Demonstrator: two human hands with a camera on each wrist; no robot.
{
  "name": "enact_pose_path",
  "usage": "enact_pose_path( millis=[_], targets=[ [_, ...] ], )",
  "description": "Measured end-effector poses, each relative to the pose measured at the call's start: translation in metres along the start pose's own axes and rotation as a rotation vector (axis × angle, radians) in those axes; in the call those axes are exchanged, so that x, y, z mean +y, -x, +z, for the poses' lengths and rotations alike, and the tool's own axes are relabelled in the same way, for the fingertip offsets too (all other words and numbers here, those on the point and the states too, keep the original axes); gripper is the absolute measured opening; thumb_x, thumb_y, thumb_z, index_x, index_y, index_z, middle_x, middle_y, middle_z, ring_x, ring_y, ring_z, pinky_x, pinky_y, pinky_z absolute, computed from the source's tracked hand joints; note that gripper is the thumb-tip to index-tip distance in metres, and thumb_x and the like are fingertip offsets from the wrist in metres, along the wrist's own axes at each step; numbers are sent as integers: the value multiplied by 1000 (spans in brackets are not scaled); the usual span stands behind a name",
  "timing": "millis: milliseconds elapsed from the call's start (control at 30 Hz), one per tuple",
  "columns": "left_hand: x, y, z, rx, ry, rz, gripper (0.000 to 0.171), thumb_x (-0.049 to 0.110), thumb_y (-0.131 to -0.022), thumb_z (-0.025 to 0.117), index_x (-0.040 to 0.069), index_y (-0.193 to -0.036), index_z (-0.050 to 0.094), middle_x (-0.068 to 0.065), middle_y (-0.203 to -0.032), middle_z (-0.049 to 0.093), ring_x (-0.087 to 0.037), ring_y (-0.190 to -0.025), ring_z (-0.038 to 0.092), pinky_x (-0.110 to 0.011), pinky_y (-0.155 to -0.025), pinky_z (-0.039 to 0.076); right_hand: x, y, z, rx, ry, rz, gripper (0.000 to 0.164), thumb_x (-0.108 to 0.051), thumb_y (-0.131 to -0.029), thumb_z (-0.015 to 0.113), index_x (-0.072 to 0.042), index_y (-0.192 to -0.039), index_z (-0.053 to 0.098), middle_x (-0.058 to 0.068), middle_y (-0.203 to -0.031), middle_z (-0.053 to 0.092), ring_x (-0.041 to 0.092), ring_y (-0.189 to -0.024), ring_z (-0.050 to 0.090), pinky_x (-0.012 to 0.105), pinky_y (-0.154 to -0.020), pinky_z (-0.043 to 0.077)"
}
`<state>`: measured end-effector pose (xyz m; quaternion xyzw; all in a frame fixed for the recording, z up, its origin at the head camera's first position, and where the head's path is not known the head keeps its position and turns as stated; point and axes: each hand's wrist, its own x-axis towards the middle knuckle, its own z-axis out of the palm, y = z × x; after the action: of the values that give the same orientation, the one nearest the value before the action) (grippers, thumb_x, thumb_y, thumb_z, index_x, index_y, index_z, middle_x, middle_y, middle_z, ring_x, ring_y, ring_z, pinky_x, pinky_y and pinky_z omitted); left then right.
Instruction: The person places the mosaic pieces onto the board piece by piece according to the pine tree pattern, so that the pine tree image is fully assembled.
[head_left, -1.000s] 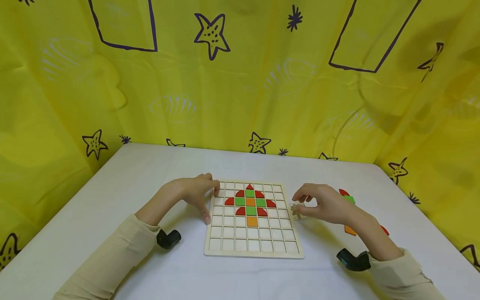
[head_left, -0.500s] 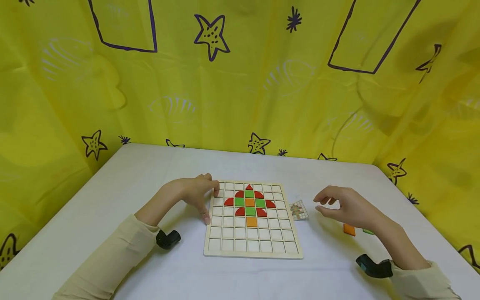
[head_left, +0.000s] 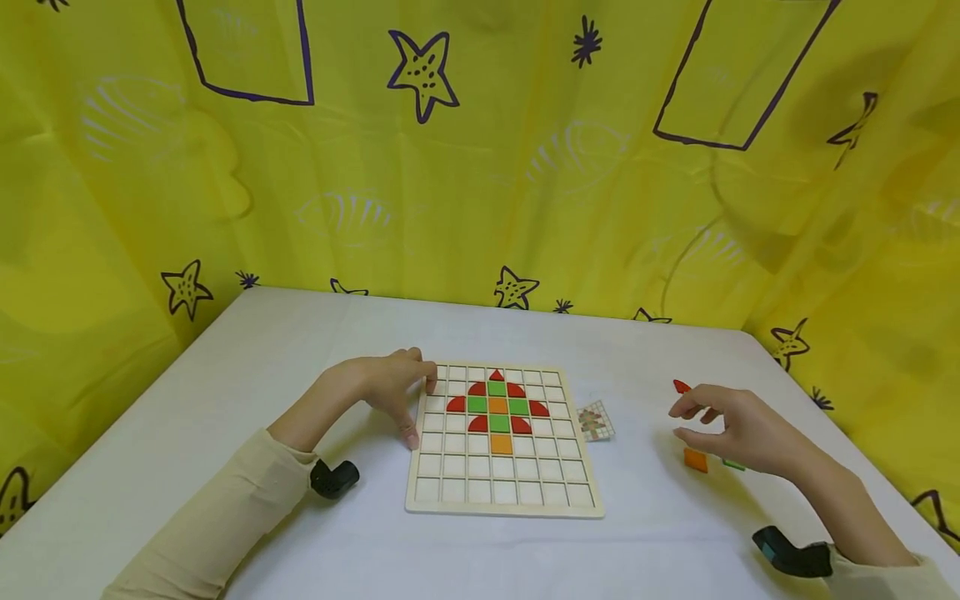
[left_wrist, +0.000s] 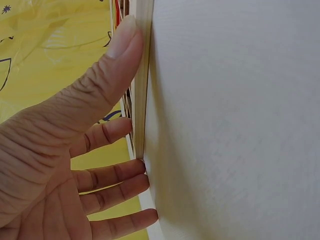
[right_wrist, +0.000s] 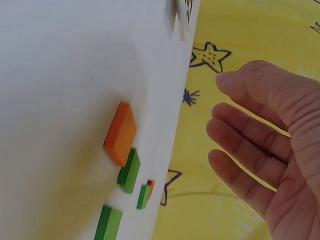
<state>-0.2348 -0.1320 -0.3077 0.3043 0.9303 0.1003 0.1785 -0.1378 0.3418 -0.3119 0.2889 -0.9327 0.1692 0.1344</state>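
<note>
A pale wooden grid board [head_left: 504, 509] lies mid-table, bearing a tree-like pattern of red curved pieces, green and orange squares, and a red triangle on top. My left hand [head_left: 390, 388] rests at its left edge; the left wrist view has the thumb [left_wrist: 120, 60] against the board's side, fingers extended. My right hand [head_left: 738, 425] hovers above loose pieces on the right, holding nothing, its fingers loosely bent. Close by are an orange block [head_left: 695, 460], a green block [head_left: 733, 464] and a red piece [head_left: 681, 387]. Part of the group is hidden under this hand.
Beside the board's right edge sits a small card [head_left: 596, 422] printed with a gridded picture. In the right wrist view, several green blocks, one of them the green block [right_wrist: 107, 222] nearest the camera, stand along the table. A yellow patterned curtain [head_left: 480, 167] encloses the table's back and sides.
My right hand has left the card and moved right, over the loose pieces. The card, covered by fingers before, now shows fully. My left hand and the board stay in place.
</note>
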Motion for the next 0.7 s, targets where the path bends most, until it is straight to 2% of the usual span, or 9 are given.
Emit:
enact_pose_path(
  millis=[300,700],
  targets=[
    [0,0,0,-3,6,1,65,39,-63,98,20,-108,56,-4,-116,49,-24,-113,47,-44,-89,48,17,19,-1,-50,-25,70,31,-9,-76,89,-10,-101,72,-6,-95,72,7,-87,65,24,-72,54],
    [1,1,0,-3,5,-5,65,39,-63,98,19,-109,56,-4,-118,49,-24,-114,46,-45,-90,48,35,31,0,-98,-101,160,29,-10,-77,88,-14,-100,71,-9,-95,71,0,-88,63,24,-73,54]
  ],
)
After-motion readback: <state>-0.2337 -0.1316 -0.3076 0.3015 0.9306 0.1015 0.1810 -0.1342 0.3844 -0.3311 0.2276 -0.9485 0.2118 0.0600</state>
